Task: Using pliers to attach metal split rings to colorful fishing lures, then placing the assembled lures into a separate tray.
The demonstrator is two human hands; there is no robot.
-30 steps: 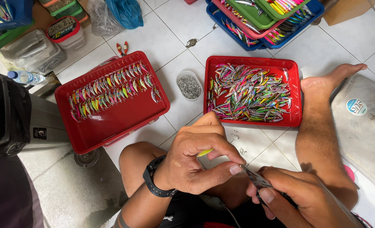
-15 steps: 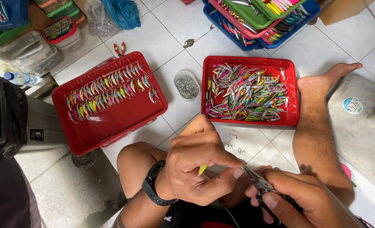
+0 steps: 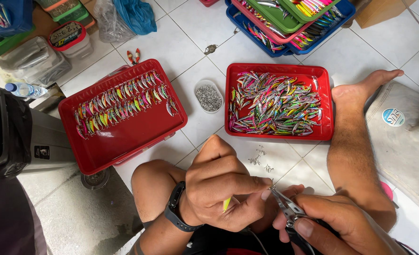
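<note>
A floor of white square tiles (image 3: 171,42) with dark grout lines fills the frame under even daylight. At the lower left lies a rougher grey concrete patch (image 3: 77,208) with a round metal drain (image 3: 94,179) at its edge.

two red trays (image 3: 124,141), one small dish (image 3: 208,97)

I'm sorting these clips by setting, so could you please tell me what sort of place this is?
Probably a small home workshop for assembling fishing lures: red trays of lures on a tiled floor, and pliers in the right hand.
</note>
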